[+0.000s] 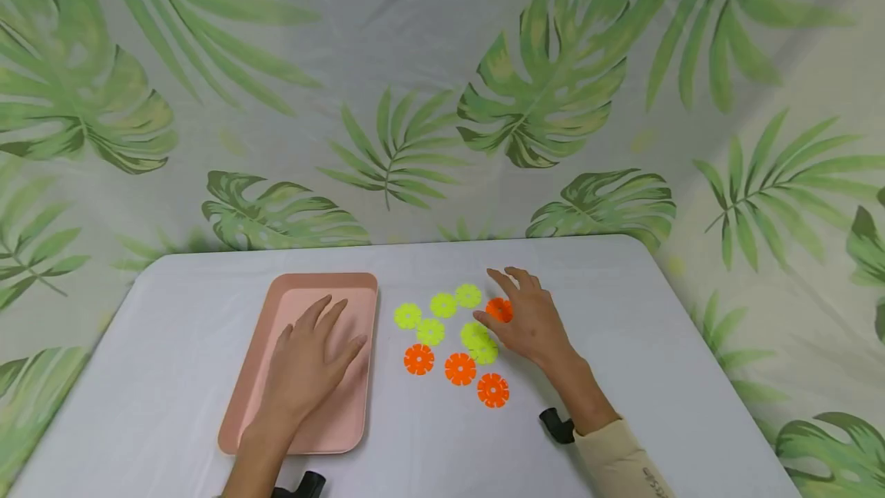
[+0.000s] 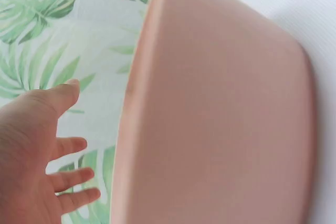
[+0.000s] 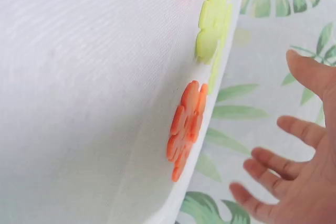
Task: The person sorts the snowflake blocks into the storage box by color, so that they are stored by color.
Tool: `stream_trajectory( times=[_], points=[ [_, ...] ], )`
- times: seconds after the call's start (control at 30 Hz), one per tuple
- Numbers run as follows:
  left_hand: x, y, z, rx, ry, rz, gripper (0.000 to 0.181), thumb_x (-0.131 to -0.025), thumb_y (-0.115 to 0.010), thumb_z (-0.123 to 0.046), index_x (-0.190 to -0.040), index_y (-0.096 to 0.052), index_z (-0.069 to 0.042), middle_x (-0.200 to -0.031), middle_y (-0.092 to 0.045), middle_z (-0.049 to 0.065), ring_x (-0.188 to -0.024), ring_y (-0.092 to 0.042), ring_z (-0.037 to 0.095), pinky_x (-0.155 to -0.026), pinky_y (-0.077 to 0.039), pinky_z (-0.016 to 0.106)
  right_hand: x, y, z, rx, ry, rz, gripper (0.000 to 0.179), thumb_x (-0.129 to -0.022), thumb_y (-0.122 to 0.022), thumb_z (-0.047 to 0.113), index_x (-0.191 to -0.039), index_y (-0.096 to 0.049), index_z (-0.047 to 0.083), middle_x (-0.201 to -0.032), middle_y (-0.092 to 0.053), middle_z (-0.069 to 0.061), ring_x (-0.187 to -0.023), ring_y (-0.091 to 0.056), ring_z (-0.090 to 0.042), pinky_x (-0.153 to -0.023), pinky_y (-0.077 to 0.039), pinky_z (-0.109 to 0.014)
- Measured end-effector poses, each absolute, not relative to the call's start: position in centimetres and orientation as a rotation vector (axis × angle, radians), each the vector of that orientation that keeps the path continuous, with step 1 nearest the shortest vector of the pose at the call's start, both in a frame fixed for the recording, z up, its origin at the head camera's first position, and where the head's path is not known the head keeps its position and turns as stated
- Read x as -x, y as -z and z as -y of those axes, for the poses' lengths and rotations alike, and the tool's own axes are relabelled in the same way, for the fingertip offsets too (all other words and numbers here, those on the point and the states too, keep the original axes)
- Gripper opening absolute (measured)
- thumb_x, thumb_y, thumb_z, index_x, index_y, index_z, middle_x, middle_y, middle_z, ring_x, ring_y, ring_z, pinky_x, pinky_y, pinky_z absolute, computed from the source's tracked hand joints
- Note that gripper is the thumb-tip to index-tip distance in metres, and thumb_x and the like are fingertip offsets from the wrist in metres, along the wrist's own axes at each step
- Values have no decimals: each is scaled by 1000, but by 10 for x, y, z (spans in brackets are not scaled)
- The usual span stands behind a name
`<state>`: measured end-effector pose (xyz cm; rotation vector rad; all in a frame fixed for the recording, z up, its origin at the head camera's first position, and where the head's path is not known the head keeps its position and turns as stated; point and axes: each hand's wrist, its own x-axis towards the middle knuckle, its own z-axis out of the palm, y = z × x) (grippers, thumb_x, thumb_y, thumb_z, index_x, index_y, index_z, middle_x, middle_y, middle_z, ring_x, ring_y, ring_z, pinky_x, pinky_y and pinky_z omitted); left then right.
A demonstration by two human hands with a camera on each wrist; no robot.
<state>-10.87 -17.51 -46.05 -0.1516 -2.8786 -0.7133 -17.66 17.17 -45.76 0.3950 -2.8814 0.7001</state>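
Observation:
A pink rectangular tray lies on the left half of the table, with nothing in it that I can make out. My left hand hovers over it, fingers spread and holding nothing; the left wrist view shows that hand beside the tray's wall. To the tray's right lie flat, notched, flower-like discs, several yellow-green and several orange. Some of them overlap. Above the right side of this group is my right hand, fingers apart and empty. It partly covers an orange disc, seen whole in the right wrist view.
A white cloth covers the table, which has rounded far corners. Behind it hangs a leaf-patterned curtain. Black wrist-worn camera parts show by both forearms.

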Motion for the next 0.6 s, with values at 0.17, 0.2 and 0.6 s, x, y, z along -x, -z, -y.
stream_trajectory(
  times=[0.17,0.2,0.6],
  points=[
    [99,462,188,166,800,2821,64,-101,-63,-52,-153,-52,-16,-159,-49,11,-142,-50,42,-111,-41,64,179,458,-175,-425,-855,2872,67,-92,-80,38,-150,-55,15,-143,-55,-16,-133,-51,-38,-104,-49,-57],
    [97,462,190,170,811,2817,64,-101,-63,-53,-153,-52,-17,-159,-49,11,-141,-50,41,-110,-42,64,180,459,-176,-427,-880,2881,67,-92,-80,37,-150,-55,15,-142,-55,-16,-133,-50,-37,-104,-51,-56],
    [83,471,214,148,873,2769,61,-99,-68,-48,-148,-56,-14,-156,-51,9,-144,-46,39,-111,-38,62,200,472,-208,-383,-1251,2850,59,-93,-80,17,-146,-57,4,-137,-59,-24,-124,-55,-41,-99,-53,-55]
  ],
)
